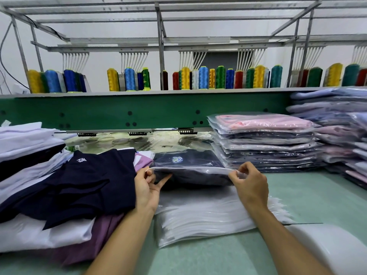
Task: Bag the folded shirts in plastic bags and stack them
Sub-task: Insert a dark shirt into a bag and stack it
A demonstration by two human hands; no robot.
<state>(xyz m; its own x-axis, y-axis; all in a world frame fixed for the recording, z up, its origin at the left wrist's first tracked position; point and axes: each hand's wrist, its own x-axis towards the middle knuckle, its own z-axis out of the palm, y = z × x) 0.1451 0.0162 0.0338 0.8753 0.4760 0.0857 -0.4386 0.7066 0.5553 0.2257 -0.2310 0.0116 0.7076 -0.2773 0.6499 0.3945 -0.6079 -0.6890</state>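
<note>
Two hands, the left hand (pixel 147 187) and the right hand (pixel 249 183), each pinch an end of the open edge of the bag (pixel 190 175), which holds a dark blue shirt (pixel 188 159), lies long side left to right on a pile of empty bags (pixel 208 213), and opens toward the person, near the stack of bagged shirts (pixel 264 143).

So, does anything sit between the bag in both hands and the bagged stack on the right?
Nothing visible does. The left hand and right hand pinch the bagged navy shirt; it lies right beside the stack.
</note>
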